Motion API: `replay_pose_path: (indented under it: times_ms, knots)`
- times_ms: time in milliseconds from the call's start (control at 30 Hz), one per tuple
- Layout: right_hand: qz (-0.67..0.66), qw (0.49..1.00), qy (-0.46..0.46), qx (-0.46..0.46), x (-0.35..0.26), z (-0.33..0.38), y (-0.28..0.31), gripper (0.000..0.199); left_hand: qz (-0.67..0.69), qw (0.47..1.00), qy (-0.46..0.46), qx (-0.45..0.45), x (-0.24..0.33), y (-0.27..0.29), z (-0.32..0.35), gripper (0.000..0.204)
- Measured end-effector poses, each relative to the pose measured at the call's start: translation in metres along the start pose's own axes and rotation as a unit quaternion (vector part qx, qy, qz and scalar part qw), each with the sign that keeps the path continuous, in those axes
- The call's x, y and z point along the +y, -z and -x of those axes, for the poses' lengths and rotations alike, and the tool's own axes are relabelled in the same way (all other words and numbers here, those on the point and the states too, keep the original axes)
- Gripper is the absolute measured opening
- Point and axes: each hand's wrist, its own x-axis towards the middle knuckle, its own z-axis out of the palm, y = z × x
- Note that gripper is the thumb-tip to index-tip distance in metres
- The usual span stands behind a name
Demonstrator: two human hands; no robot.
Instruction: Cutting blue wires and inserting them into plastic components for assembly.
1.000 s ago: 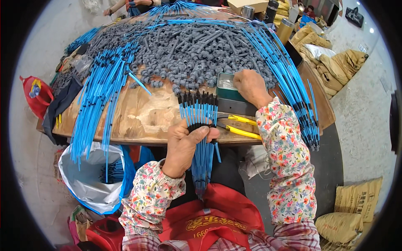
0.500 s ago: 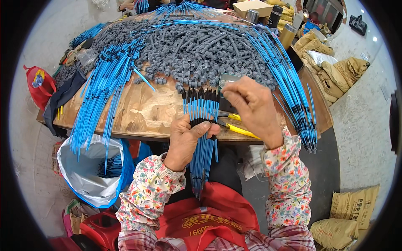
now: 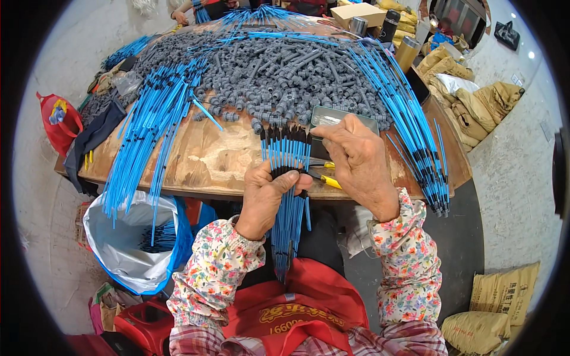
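My left hand [image 3: 262, 194] is closed round a fanned bundle of thin blue tubes [image 3: 290, 222], just below the table's near edge. Their black tips [image 3: 286, 135] stand upright in a row above my fingers, and the lower ends hang over my lap. At the right end of that row is my right hand [image 3: 363, 166], thumb and forefinger pinched together. Whatever lies between those fingertips is too small to make out. Behind that hand sits a small rectangular tray [image 3: 374, 123], partly covered by it. Yellow tool handles [image 3: 331, 181] show beneath the right hand, mostly hidden.
Grey plastic fittings [image 3: 285, 71] are heaped across the wooden table [image 3: 208, 154]. Loose blue tubes [image 3: 151, 124] overhang its near edge at left, and more tubes [image 3: 409, 124] lie at right. Below left stands a silver-lined blue bag [image 3: 122, 252]. Another person's hand [image 3: 180, 16] shows at the far edge.
My right hand has shifted slightly down and left, its fingertips nearer the black tips, covering more of the yellow handles. The left hand keeps its hold on the bundle.
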Motion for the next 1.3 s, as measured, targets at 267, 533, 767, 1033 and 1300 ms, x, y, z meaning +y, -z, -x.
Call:
replay_pose_path:
  times_ms: [267,533,767,1033,1300]
  knots:
    - [0.061,0.998,0.014,-0.004,-0.009,-0.003,0.000,0.021,-0.009,1.000,0.002,0.001,0.001,0.002,0.000,0.009]
    - [0.100,0.991,0.087,-0.012,-0.006,-0.015,0.004,0.023,-0.008,1.000,0.008,-0.004,0.002,0.001,0.000,0.009]
    - [0.052,0.996,0.063,-0.020,-0.004,-0.013,0.001,0.023,-0.012,1.000,0.004,-0.004,0.001,0.002,-0.001,0.011]
    - [-0.005,0.996,0.072,-0.050,0.008,-0.018,0.000,0.028,0.001,1.000,0.017,-0.010,0.001,0.003,-0.001,0.014]
    - [-0.024,0.994,0.089,-0.058,0.013,-0.019,-0.002,0.028,0.011,1.000,0.014,-0.021,0.001,0.005,-0.001,0.014]
